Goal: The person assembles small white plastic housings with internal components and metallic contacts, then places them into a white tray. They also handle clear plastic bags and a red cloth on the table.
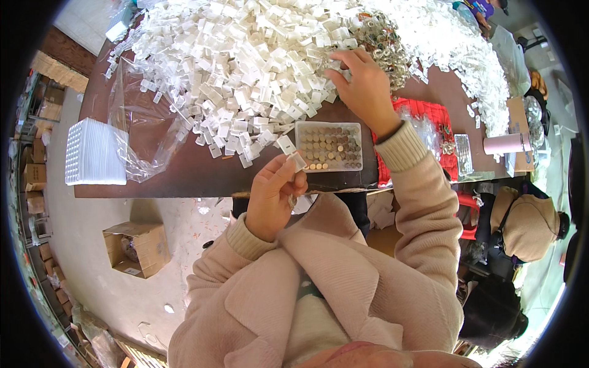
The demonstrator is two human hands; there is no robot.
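Note:
My left hand (274,195) is closed at the table's front edge, pinching a small clear plastic box (296,161) between thumb and fingers. Just to its right lies a translucent tray (359,132) holding rows of small round discs (328,146), some brassy and some dull. Beyond the tray, my right hand (362,86) reaches over the far side, with thumb and forefinger apart and nothing visible between them. Its fingertips are beside a large heap of small clear and white plastic boxes (239,67). A pile of small metal pieces (383,46) sits behind that hand.
A stack of white trays (95,153) stands at the table's left, beside a crumpled clear bag (144,110). To the right are a red basket (388,161) and a pink roll (506,144). A cardboard box (136,248) is on the floor. Another person (480,9) is at far right.

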